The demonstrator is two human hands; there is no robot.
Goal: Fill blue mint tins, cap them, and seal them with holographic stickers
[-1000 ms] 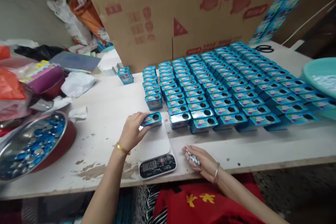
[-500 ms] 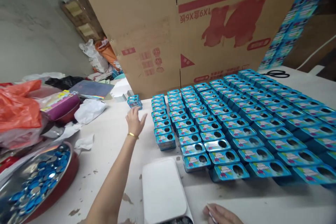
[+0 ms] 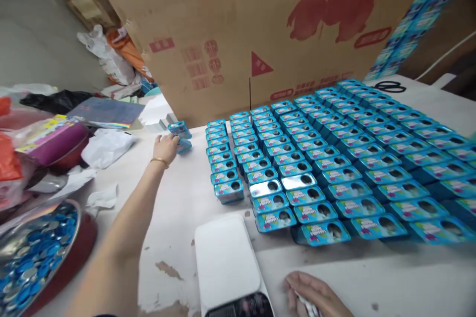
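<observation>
Right hand (image 3: 316, 297) cut off at bottom edge, fingers curled round small white pieces (image 3: 307, 305); left hand (image 3: 166, 147) fingers gripping blue tin (image 3: 183, 145), long axis roughly left-right.

The frame's bottom edge crops the scale (image 3: 232, 272) display (digits unreadable) and right hand (image 3: 316, 297).

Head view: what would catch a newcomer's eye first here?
The rows of blue tins that cover the right half of the table, backed by a tall cardboard box. At far left the left hand grips a small stack of tins; the right hand rests by the white scale.
</observation>
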